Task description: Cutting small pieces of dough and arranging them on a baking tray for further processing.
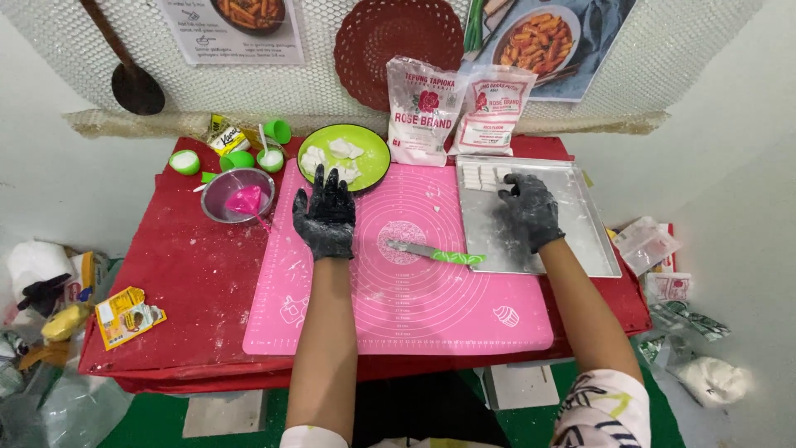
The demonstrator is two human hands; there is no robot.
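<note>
gloved hands on mat and tray

your red worktop [191, 282] fills mid-frame, with the pink mat [414, 307] at its centre. right of centre, the metal tray [580, 241] carries white dough pieces [483, 176] in its upper-left corner. your left hand [326, 214] lies flat, fingers spread, on the mat below the green plate [371, 149]. your right hand [529, 209] rests on the tray, fingers loosely curled, gripping nothing, touching the pieces. a green-handled knife [435, 252] lies between your hands.

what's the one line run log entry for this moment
left hand: flat on pink mat, by green plate | right hand: at white pieces in metal tray | knife: on mat
</note>
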